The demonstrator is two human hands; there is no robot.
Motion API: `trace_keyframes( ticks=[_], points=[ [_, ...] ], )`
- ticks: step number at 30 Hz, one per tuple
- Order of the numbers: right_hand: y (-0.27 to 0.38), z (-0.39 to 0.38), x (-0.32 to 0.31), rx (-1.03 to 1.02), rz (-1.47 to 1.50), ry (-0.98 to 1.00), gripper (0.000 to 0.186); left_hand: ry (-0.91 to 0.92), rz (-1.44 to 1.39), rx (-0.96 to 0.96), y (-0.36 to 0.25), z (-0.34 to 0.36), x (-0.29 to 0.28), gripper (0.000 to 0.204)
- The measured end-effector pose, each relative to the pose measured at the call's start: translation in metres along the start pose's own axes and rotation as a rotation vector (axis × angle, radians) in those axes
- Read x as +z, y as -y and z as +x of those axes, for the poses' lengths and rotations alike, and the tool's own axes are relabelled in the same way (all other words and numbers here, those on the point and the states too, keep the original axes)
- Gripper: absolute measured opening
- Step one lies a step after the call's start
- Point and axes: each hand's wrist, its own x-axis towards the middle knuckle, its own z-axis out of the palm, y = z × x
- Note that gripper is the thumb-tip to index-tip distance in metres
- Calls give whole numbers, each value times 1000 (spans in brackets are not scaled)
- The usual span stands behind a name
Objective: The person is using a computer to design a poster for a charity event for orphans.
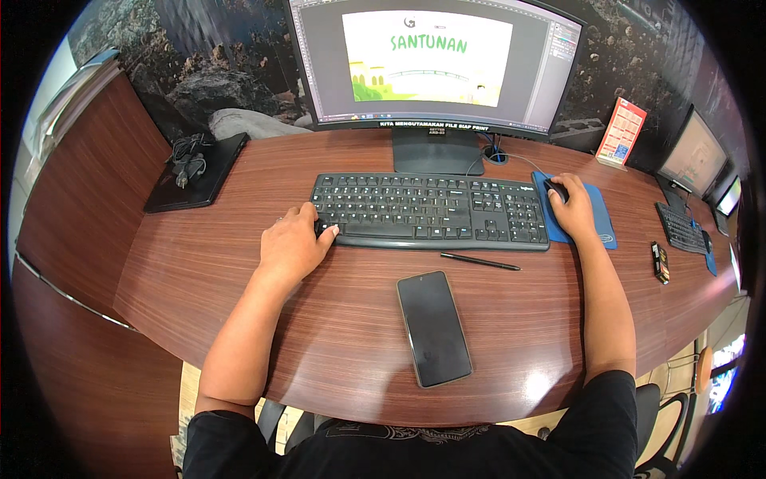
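Note:
A black keyboard (423,209) lies on the brown wooden desk in front of me. My left hand (294,243) rests at its lower left corner, fingertips on the keys and thumb spread apart, holding nothing. Over on the right, my right hand (571,206) is curved over a black computer mouse (556,190), which sits on a blue mouse pad (602,217). Behind the keyboard stands a curved monitor (431,64) showing a pale design with green lettering and a yellow-green landscape. A black pen (480,262) and a dark-screened smartphone (435,329) lie between my forearms.
A closed black laptop (219,172) with a coiled cable (189,164) on it lies at the left by a wooden partition (88,176). A red-and-white desk calendar (621,134) stands far right. Beyond are a small black box (660,263), another keyboard (681,229) and a second monitor (692,156).

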Motion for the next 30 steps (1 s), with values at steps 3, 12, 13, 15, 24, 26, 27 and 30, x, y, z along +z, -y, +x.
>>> trace_keyframes(
  ticks=[3,12,13,15,24,26,27,30],
  points=[
    [-3,0,1,-17,-3,-4,26,7,3,-5,-1,0,-1,46],
    [0,-1,1,5,2,-6,26,10,-3,-8,-1,-1,-2,46],
    [0,-1,0,2,3,-2,26,12,-6,-8,-1,-1,-2,46],
    [0,0,0,-1,4,1,26,9,-7,-6,-1,-1,-2,46],
    [2,0,0,-8,1,-8,26,-6,-8,3,0,0,0,45],
    [3,0,0,-10,2,-13,26,-11,-10,6,1,-1,0,45],
    [3,0,1,-10,3,-13,26,-12,-8,5,2,-1,-1,45],
    [4,0,3,-10,9,-2,27,-5,-3,-4,3,-2,-2,44]
  ],
)
